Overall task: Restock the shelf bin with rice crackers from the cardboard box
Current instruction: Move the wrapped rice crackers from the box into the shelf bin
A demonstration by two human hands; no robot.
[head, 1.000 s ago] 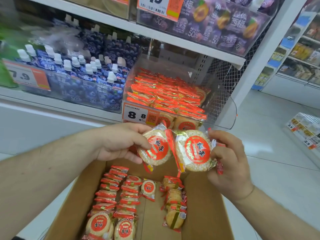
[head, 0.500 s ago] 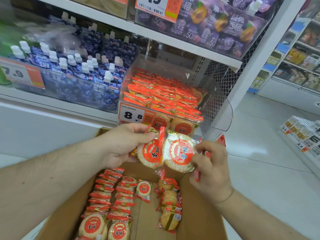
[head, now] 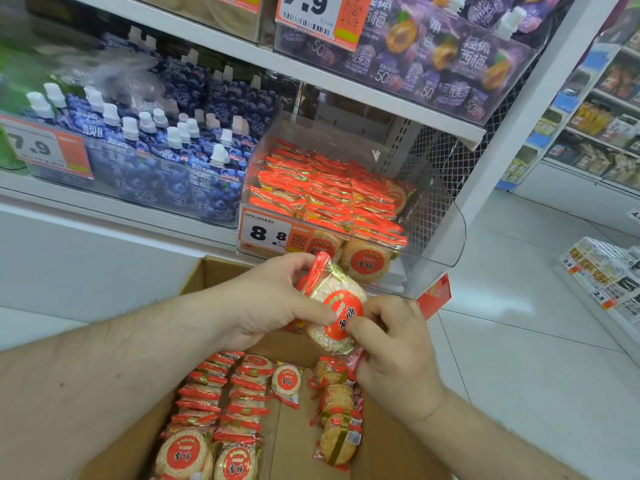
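Rice cracker packs (head: 337,311), round with a red label and red wrapper ends, are stacked face to face just above the cardboard box (head: 388,441). My left hand (head: 273,303) grips them from the left, thumb across the front. My right hand (head: 394,344) pinches them from the right. The box below holds rows of the same packs (head: 221,403). The clear shelf bin (head: 429,216) behind my hands is heaped with red packs (head: 329,195) and carries an 8.8 price tag (head: 265,233).
Blue spouted jelly pouches (head: 166,147) fill the bin to the left, purple plum pouches (head: 433,53) the shelf above. A white shelf upright (head: 519,109) stands at the right, with pale floor tiles (head: 519,341) and low racks (head: 602,265) beyond.
The two packs, held side by side a second ago, have been brought together into one stack between both hands. My view has moved closer to the shelf.
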